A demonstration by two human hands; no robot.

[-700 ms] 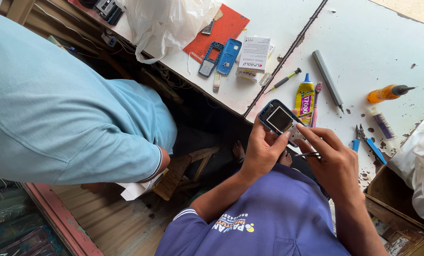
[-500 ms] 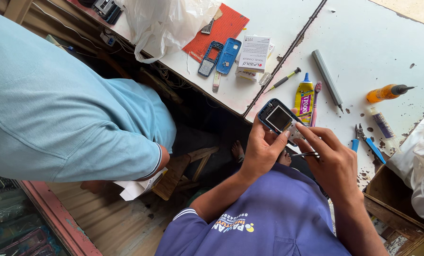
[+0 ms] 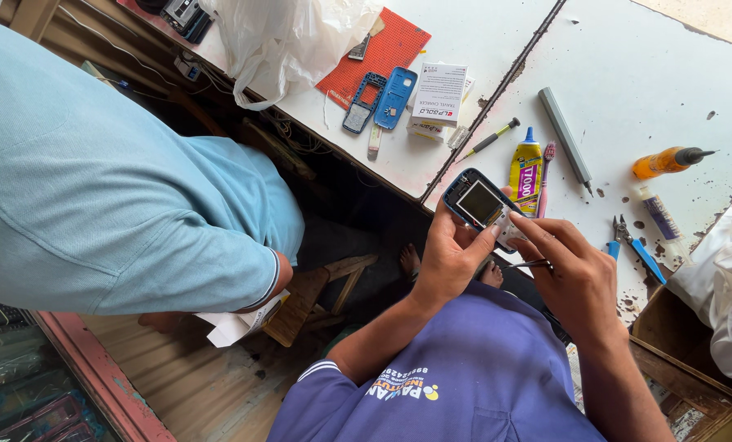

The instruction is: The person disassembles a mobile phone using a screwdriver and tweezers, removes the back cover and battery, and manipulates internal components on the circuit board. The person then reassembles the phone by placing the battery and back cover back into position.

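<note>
Head view (the only one): the left hand (image 3: 452, 258) is wrapped around a small phone (image 3: 482, 203), palm behind its back and thumb pressed along the near edge, so the dark-framed screen faces up just over the edge of the white bench (image 3: 628, 74). The right hand (image 3: 578, 282) sits just beside that grip. Its thumb and forefinger pinch thin tweezers (image 3: 529, 263), whose tips point in toward the lower end of the phone, close to the left thumb. Whether the tips touch the phone cannot be told.

Just beyond the held phone lie a yellow glue tube (image 3: 526, 168) and a pink toothbrush (image 3: 544, 176), with a grey metal rod (image 3: 564, 135) a little farther out. Off to the right-hand side are blue-handled pliers (image 3: 632, 245) and an orange bottle (image 3: 667, 161). Away on the left-hand side are a small screwdriver (image 3: 490, 141), a white box (image 3: 438, 94) and two blue phone shells (image 3: 382, 100). Another person in a light blue shirt (image 3: 96, 188) stands well apart from the grip, on the left.

The step in hand looks like fine work with the tweezers at the keypad end of the open phone. As a judgement, the next move calls for the left hand to keep the body steady and tilted toward the eyes while the right hand brings the tips in with a light, exact pinch
</note>
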